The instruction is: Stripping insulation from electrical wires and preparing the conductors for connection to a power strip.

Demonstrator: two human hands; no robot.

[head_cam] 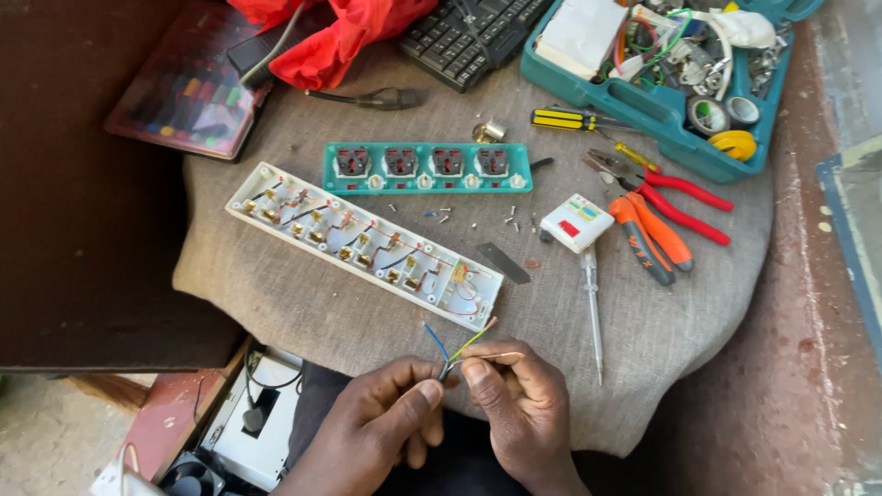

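Note:
My left hand (pixel 381 418) and my right hand (pixel 519 404) meet at the near edge of a cloth-covered table (pixel 276 303). Together they pinch the end of a cable (pixel 450 366) whose blue, yellow-green and brown cores fan out upward. The right fingers hold one bared strand. Just beyond lies an opened white power strip base (pixel 363 243) with brass contacts and thin wires inside. Its green socket cover (pixel 427 167) lies behind it, face up.
Pliers with red handles (pixel 675 197) and orange handles (pixel 652 237), a tester screwdriver (pixel 593 303), a small white plug (pixel 576 222) and loose screws (pixel 441 216) lie to the right. A teal toolbox (pixel 661 101), a keyboard (pixel 464 37) and red cloth (pixel 335 37) sit at the back.

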